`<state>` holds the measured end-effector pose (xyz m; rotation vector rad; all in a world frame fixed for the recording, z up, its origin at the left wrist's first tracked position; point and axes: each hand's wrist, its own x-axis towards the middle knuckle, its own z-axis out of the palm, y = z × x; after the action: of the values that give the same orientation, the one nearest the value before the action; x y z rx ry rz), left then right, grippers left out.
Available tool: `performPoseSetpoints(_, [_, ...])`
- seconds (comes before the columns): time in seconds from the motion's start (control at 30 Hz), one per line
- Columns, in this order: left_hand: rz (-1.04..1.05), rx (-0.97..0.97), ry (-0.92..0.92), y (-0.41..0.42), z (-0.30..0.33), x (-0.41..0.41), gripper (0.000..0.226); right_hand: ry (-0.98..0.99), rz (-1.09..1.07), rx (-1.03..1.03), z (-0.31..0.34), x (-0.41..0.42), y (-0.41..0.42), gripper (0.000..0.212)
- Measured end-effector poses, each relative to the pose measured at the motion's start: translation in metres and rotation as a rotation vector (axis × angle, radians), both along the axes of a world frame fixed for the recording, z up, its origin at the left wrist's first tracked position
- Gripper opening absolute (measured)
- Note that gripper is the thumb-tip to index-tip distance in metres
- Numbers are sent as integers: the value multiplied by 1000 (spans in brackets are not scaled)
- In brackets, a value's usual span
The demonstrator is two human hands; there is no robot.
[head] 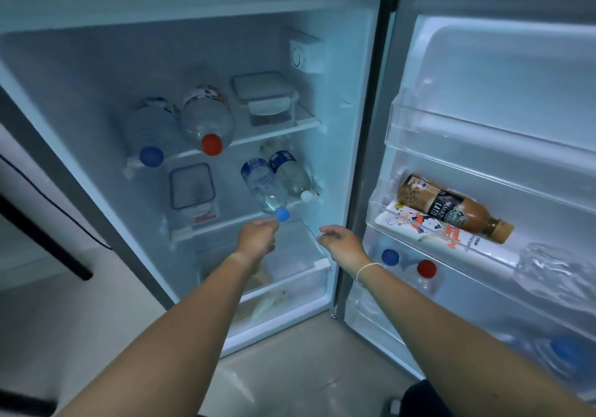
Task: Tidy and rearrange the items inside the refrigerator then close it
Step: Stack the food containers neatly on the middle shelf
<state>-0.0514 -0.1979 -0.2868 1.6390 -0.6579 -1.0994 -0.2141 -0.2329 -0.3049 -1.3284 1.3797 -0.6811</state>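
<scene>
The refrigerator [358,145] stands open. On its upper shelf lie a blue-capped bottle [151,133] and a red-capped bottle [206,116], beside a lidded container [263,97]. The lower shelf holds a clear box [192,191], a blue-capped water bottle [264,187] and a white-capped bottle [292,175], both lying down. My left hand [256,239] reaches toward the blue cap, fingertips just short of it, holding nothing. My right hand [342,242] hovers open near the shelf's right end.
The open door [483,133] is on the right. Its middle rack holds a brown latte bottle [451,207] and a white carton [445,233]; lower racks hold capped bottles [406,263]. A crisper drawer [290,271] sits below my hands. A dark chair leg [45,239] stands at left.
</scene>
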Motion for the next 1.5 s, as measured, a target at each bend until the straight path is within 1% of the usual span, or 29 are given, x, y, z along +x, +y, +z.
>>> performPoseSetpoints(0.07, [-8, -21, -17, 4, 1, 6, 24, -9, -2, -23, -1, 7, -1, 33])
performPoseSetpoints(0.17, [-13, -3, -78, 11, 3, 17, 31, -47, 7, -11, 0, 14, 3, 34])
performPoseSetpoints(0.3, [-3, 5, -111, 14, 10, 29, 32, -55, -5, -4, -1, 15, 11, 34])
performPoseSetpoints(0.37, [-1, 4, -115, 13, 13, 32, 30, -44, -32, -10, 0, 13, 10, 33])
performPoseSetpoints(0.43, [9, 2, -127, 16, 19, 32, 16, -33, -49, -14, 3, 12, 9, 32])
performPoseSetpoints(0.47, [14, -3, -131, 18, 23, 33, 13, -30, -49, -19, 7, 13, 9, 32])
performPoseSetpoints(0.53, [19, -7, -140, 19, 27, 36, 28, -36, -49, -33, 15, 15, 7, 34])
performPoseSetpoints(0.6, [20, -12, -150, 22, 35, 39, 32, -39, -31, -48, 28, 17, 6, 33])
performPoseSetpoints(0.67, [24, -31, -151, 23, 48, 39, 32, -44, -5, -72, 44, 19, 5, 32])
performPoseSetpoints(0.8, [63, -133, -160, 15, 91, 39, 26, -83, 7, -174, 85, 22, -3, 34])
performPoseSetpoints(0.87, [36, -160, -184, 11, 111, 37, 18, -93, 9, -203, 102, 25, -9, 35])
performPoseSetpoints(0.97, [-2, -196, -238, 6, 139, 35, 17, -119, 16, -254, 126, 31, -15, 35])
performPoseSetpoints(1.07, [-5, -251, -254, -4, 161, 31, 16, -147, 12, -301, 150, 38, -24, 36])
performPoseSetpoints(1.13, [5, -249, -260, -11, 171, 29, 20, -162, 8, -319, 162, 43, -30, 36])
performPoseSetpoints(1.2, [12, -252, -255, -21, 179, 27, 14, -169, 10, -329, 171, 48, -37, 38])
performPoseSetpoints(1.27, [0, -251, -314, -31, 186, 26, 13, -175, 7, -335, 178, 54, -45, 39])
performPoseSetpoints(1.3, [-6, -242, -353, -38, 190, 25, 18, -174, 5, -336, 180, 57, -50, 39])
performPoseSetpoints(1.37, [17, -212, -410, -48, 197, 25, 36, -181, -2, -335, 184, 62, -59, 38])
performPoseSetpoints(1.4, [30, -195, -433, -54, 200, 25, 41, -191, -8, -331, 184, 64, -65, 38])
performPoseSetpoints(1.5, [84, -181, -476, -74, 201, 28, 44, -227, -30, -310, 184, 72, -81, 41])
